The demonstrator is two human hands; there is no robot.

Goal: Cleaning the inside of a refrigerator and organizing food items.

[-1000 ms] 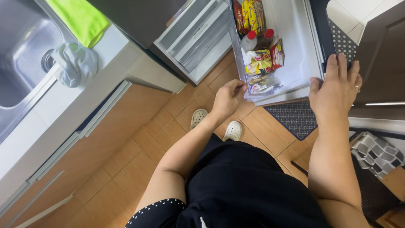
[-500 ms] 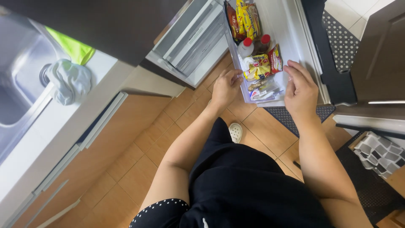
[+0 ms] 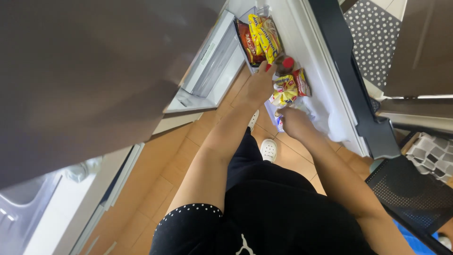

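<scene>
A white pull-out drawer [image 3: 325, 101] stands open below me, packed with yellow and red snack packets [image 3: 264, 38], a yellow packet [image 3: 284, 89] and two red-capped bottles [image 3: 287, 63]. My left hand [image 3: 258, 85] reaches into the drawer, its fingers around the nearer bottle, whose red cap [image 3: 269, 67] shows just above them. My right hand [image 3: 293, 122] is pressed down among the packets at the drawer's near end, next to a blue and white packet [image 3: 280, 123]. Its fingers are hidden.
A dark appliance door [image 3: 85, 71] fills the upper left, with a grey shelf [image 3: 212, 61] beside the drawer. A dark door frame [image 3: 363, 108] runs down the right. White shoes [image 3: 268, 150] stand on the wood floor. There is a counter at lower left and a black perforated basket [image 3: 410, 193] at lower right.
Both hands have moved from the drawer's front rim into it: the left up to the bottle, the right down among the packets. The view has swung so the dark door covers the sink.
</scene>
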